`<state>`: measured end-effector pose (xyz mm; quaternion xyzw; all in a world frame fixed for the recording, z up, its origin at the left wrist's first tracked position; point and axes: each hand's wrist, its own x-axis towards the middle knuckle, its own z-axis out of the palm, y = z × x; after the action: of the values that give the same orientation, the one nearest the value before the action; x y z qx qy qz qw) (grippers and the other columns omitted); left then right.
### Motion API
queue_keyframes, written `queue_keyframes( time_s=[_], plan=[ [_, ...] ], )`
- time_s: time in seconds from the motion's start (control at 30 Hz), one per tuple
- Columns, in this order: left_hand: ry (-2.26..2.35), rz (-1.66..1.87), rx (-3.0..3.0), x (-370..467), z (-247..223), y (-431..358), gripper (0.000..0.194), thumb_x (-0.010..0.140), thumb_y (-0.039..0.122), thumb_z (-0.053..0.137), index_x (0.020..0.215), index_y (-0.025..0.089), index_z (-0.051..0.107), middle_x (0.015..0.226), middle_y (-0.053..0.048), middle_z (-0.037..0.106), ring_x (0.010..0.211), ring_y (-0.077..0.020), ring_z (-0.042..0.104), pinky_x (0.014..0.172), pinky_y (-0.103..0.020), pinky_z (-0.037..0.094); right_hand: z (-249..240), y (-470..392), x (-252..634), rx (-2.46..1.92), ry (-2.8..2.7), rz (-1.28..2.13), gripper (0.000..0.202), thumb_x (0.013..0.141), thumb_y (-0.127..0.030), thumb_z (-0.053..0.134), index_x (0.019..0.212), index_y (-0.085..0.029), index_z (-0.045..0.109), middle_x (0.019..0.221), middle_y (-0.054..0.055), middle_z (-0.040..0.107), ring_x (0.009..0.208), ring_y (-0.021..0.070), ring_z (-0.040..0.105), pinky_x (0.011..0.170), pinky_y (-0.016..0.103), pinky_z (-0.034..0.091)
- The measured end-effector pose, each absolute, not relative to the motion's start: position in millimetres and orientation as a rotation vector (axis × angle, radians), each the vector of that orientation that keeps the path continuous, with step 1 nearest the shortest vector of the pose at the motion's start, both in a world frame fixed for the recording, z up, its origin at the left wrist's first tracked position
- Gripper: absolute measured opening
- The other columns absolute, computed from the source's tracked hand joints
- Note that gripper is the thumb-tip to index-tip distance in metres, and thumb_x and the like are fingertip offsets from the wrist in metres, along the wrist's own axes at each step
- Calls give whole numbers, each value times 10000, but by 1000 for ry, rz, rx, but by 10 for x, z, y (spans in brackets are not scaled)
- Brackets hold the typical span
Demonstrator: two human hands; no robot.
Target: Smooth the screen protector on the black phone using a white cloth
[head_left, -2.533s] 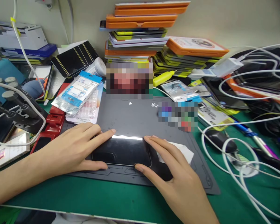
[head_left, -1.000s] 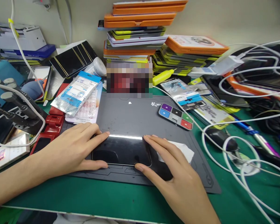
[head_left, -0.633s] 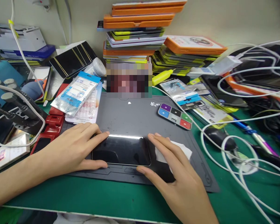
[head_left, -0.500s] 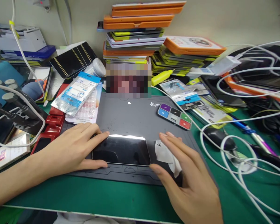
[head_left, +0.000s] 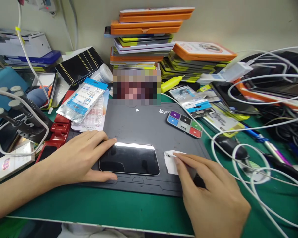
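A smartphone [head_left: 130, 160] with a dark, glossy screen lies face up on the grey work mat [head_left: 131, 124]. My left hand [head_left: 81, 157] grips its left end, index finger along the far edge and thumb by the near edge. To the right of the phone, my right hand [head_left: 211, 188] pinches a crumpled white wipe [head_left: 171, 163] between thumb and fingertips. The wipe still rests on the mat, with a small dark mark on it; part of it is hidden behind the fingers.
A holder with coloured, numbered pads [head_left: 184, 124] lies on the mat's right side. Silvery packets [head_left: 83, 99] and a red tool [head_left: 59, 127] sit at left, screwdrivers [head_left: 22, 112] beyond. Stacked orange cases [head_left: 146, 28] stand behind. White cables [head_left: 234, 155] loop at right.
My right hand has moved from beside the phone's right end to the wipe, and its fingers have closed on it. The left hand keeps its place on the phone.
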<state>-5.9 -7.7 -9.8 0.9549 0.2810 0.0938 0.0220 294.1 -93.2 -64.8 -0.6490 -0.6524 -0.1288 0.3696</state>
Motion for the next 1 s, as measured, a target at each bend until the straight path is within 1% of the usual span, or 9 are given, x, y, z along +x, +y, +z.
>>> queue_keyframes(
  time_s=[0.07,0.17,0.27,0.33,0.43,0.57,0.73,0.9,1.0],
  plan=[
    [875,314,2968,-57,-98,-81,722,1081,642,503,1471,38,572,1187,-189,672,1035,-346,699,878,-512,624,-615,-940,2915,-1605,-1660,-355,65,987,-149,765,1047,-165,783,1037,72,811,965,236,751,914,385,572],
    [898,369,2980,-50,-93,-80,594,1144,518,418,1448,39,593,1194,-186,694,1053,-332,717,892,-490,626,-575,-952,2879,-1423,-1738,-318,184,925,-33,797,1065,-150,769,1031,74,823,990,227,769,991,408,594],
    [948,396,2974,-39,-82,-70,479,1173,368,343,1421,64,618,1193,-167,719,1056,-302,734,893,-456,626,-552,-957,2851,-1282,-1885,-279,269,878,36,814,1074,-142,764,1029,67,832,978,215,784,923,374,610],
    [960,399,2977,-37,-77,-65,460,1173,340,333,1410,79,628,1194,-157,730,1060,-291,739,898,-442,625,-539,-955,2839,-1258,-1922,-305,298,861,56,821,1080,-139,767,1037,68,836,985,212,790,876,349,605],
    [957,399,2989,-44,-75,-63,452,1171,347,347,1408,89,632,1193,-149,737,1059,-285,743,899,-430,624,-528,-951,2833,-1276,-1889,-322,290,864,45,825,1075,-149,776,1010,60,827,942,191,781,851,332,595],
    [960,409,2989,-48,-81,-63,430,1163,311,358,1403,92,639,1178,-142,740,1044,-281,746,886,-423,623,-529,-954,2832,-1308,-1880,-230,233,913,2,799,1072,-166,773,977,43,811,872,157,760,821,307,581],
    [948,431,2982,-31,-80,-59,402,1141,257,389,1388,82,654,1176,-146,740,1041,-292,747,883,-441,627,-535,-963,2824,-1255,-1871,-232,208,929,8,777,1053,-157,749,926,29,821,884,157,783,855,284,596],
    [951,433,2983,-20,-66,-63,383,1123,234,420,1381,86,662,1166,-141,750,1036,-288,758,882,-428,624,-536,-963,2836,-1254,-1947,-270,191,954,-20,754,1074,-166,733,997,40,837,933,185,811,887,302,613],
    [981,494,2977,-20,-66,-71,370,1104,181,419,1362,79,663,1143,-124,775,1024,-273,766,883,-416,620,-533,-954,2833,-1264,-1960,-273,187,971,-34,732,1084,-182,729,1017,38,841,929,189,818,872,304,618]
  ],
)
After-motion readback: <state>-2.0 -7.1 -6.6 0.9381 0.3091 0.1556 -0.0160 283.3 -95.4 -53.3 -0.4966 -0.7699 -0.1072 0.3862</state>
